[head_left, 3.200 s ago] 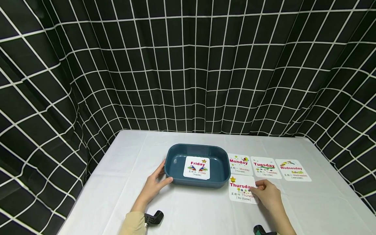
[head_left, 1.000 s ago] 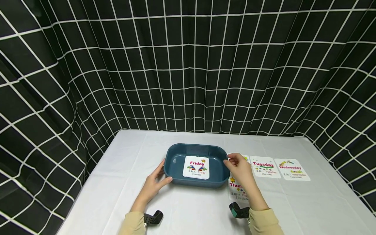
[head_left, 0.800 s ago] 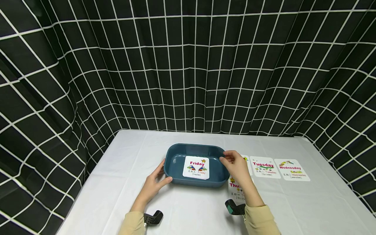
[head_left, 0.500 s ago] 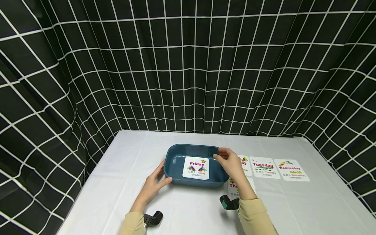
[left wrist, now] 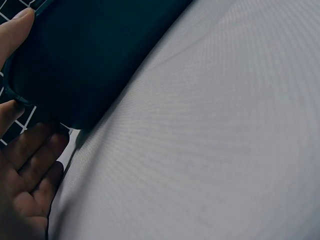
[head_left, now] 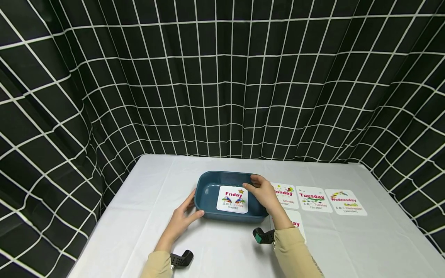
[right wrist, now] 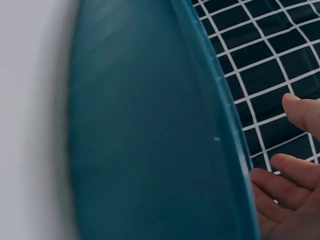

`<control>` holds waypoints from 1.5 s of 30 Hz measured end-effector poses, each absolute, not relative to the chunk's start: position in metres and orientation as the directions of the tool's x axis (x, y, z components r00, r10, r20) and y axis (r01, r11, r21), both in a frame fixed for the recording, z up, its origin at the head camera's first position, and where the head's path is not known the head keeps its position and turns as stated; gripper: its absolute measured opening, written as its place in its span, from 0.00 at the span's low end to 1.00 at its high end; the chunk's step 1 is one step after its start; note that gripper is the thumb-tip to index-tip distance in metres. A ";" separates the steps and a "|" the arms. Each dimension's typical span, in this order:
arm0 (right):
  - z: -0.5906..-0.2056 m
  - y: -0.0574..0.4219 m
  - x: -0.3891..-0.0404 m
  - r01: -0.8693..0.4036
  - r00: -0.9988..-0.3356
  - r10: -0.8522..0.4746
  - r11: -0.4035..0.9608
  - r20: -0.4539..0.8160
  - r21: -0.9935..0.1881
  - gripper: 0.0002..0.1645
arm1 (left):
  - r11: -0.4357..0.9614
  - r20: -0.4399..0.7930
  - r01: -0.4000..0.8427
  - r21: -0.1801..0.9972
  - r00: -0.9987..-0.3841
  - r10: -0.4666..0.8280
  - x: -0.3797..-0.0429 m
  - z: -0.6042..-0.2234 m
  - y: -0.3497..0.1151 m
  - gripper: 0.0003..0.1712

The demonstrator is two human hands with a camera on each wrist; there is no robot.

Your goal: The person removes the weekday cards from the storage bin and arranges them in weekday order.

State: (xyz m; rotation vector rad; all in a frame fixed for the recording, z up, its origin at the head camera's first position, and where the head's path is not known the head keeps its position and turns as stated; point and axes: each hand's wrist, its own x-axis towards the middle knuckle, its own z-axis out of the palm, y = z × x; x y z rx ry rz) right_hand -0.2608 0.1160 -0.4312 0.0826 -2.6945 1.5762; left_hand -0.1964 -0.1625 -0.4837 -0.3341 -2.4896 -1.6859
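By the look of things the work is well under way; the Monday card (head_left: 286, 195), Tuesday card (head_left: 314, 199) and Wednesday card (head_left: 345, 202) are set in a row on the tabletop (head_left: 215, 251), right of the box (head_left: 233, 218), and a fourth card (head_left: 298, 220), readable only as “ay” and mostly covered by the right forearm (head_left: 282, 222), is placed nearer than the Monday card; the Friday card (head_left: 232, 199) is left in the box, flat, face up, about midway along it; whether more are stacked beneath cannot be told; its lettering is turned upright to the wearer, top edge to the far wall; no long axis is made out, the shape being nearly square, while the box is laid lengthwise from left to right; the box's left end is held by the left grip (head_left: 181, 220); nothing is held by the right grip (head_left: 265, 195), poised over the box's right part, thumb and fingers parted, near the Friday card's far right corner, no contact being made out.
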 end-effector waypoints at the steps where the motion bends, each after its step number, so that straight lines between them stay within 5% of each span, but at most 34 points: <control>1: -0.432 0.115 -0.262 -0.047 -0.999 -0.037 0.486 0.033 -0.872 0.35 | 0.356 0.223 0.251 0.900 -0.968 0.118 -0.197 -0.484 -0.162 0.43; 11: -0.444 0.112 -0.271 0.024 -0.998 -0.043 0.484 -0.051 -0.875 0.36 | 0.356 0.236 0.256 0.899 -0.967 0.100 -0.214 -0.520 -0.169 0.44; 27: -0.455 0.106 -0.278 0.082 -0.991 -0.052 0.504 -0.125 -0.860 0.40 | 0.335 0.231 0.252 0.908 -0.968 0.100 -0.200 -0.492 -0.162 0.43; 45: -0.459 0.103 -0.281 0.124 -0.977 -0.060 0.626 -0.206 -0.770 0.49 | 0.341 0.222 0.242 0.908 -0.970 0.097 -0.215 -0.521 -0.170 0.45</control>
